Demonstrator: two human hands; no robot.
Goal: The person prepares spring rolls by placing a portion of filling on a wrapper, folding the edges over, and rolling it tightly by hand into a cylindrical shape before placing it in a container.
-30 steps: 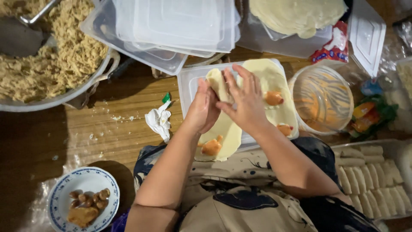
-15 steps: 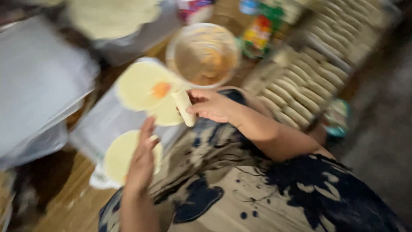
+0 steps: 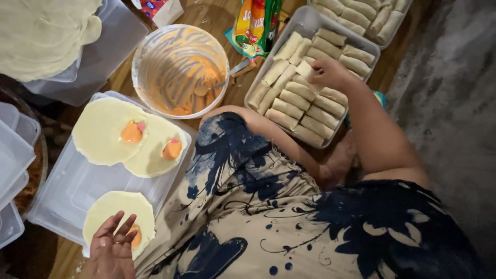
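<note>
My right hand (image 3: 333, 72) reaches over a clear tray (image 3: 251, 93) packed with several pale rolled wrappers, its fingers closed on one roll (image 3: 306, 69) among the upper rows. My left hand (image 3: 111, 245) rests with spread fingers on a round pale wrapper (image 3: 111, 209) that carries an orange dab, at the near end of a clear plastic lid (image 3: 62, 194). Two more round wrappers (image 3: 101, 134) (image 3: 155, 160), each with an orange dab, lie overlapping at the far end of that lid.
A clear round bowl (image 3: 178, 67) smeared with orange sauce stands between lid and tray. A second tray of rolls (image 3: 361, 18) sits at the top right, a green and orange packet (image 3: 256, 23) beside it. A stack of plain wrappers (image 3: 41, 31) lies top left. Grey floor on the right.
The view has swung right. My right hand carried the finished roll from the lid over to the tray of rolls. My left hand has stayed on the near wrapper.
</note>
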